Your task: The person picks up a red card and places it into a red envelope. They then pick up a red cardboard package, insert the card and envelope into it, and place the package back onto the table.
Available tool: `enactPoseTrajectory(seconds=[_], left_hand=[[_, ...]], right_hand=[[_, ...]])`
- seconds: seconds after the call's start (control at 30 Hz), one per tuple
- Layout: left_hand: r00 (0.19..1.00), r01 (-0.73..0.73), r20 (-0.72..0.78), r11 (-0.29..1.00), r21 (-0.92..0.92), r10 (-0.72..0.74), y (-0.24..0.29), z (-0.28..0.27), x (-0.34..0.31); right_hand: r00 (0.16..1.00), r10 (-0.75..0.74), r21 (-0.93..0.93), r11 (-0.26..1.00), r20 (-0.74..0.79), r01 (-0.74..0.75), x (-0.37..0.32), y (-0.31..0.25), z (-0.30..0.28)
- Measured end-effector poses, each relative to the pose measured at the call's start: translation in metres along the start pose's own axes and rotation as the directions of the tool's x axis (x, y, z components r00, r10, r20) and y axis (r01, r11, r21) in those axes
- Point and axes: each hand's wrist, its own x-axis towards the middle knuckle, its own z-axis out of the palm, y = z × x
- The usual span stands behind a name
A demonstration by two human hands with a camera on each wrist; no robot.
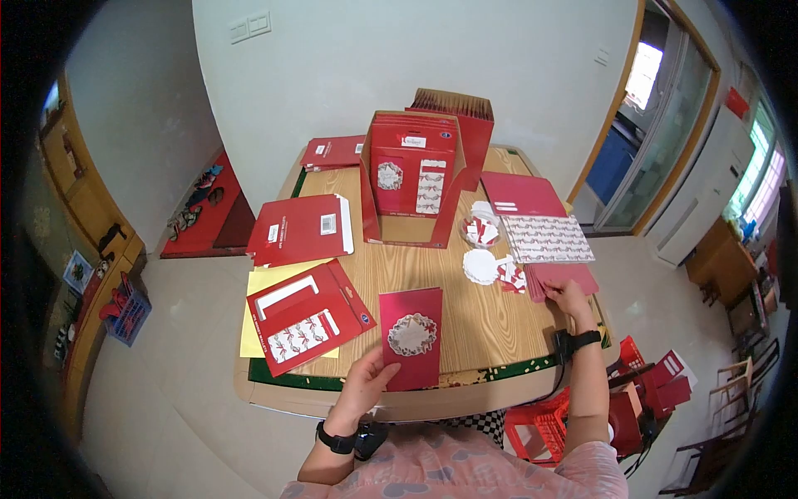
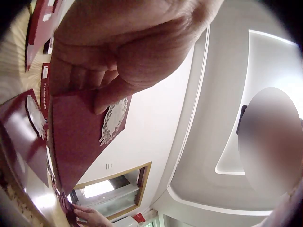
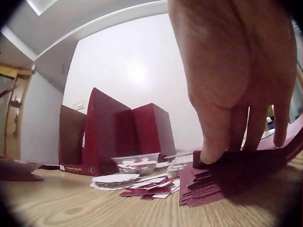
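Note:
My left hand [image 1: 362,384] pinches the lower left edge of a dark red card [image 1: 424,374] near the table's front edge. In the left wrist view the thumb lies on the front of the held card [image 2: 71,137], beside its lacy white round label [image 2: 113,120]; another red piece with a lacy label [image 2: 35,113] is beyond it. My right hand [image 1: 570,301] is at a stack of red cards [image 1: 582,274] on the right, thumb at the near edge and fingers over the top, pinching the upper part of the stack [image 3: 203,187]; how many cards is unclear.
A red display box [image 1: 411,233] stands at centre back, another box [image 1: 478,137] behind it. Flat red packages [image 1: 303,229] lie left. White round labels [image 1: 480,266], a bowl of small pieces [image 1: 480,233] and patterned cards [image 1: 549,239] are near the right hand.

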Motion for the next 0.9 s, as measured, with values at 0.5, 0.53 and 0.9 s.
enactPoseTrajectory(seconds=[0.5,0.53,0.9], left_hand=[[1.000,-0.005,-0.011,0.998,0.061,0.006,-0.004,0.001,0.001],[1.000,0.011,-0.012,0.996,0.087,-0.010,-0.003,-0.001,0.000],[1.000,-0.020,-0.010,0.999,0.043,0.021,0.000,0.005,0.002]], right_hand=[[0.894,-0.059,0.031,0.996,-0.444,0.082,-0.004,-0.026,0.002],[0.879,-0.087,0.017,0.994,-0.470,0.107,-0.005,-0.027,0.002],[0.978,-0.194,-0.175,0.968,-0.076,0.179,-0.015,-0.021,-0.012]])
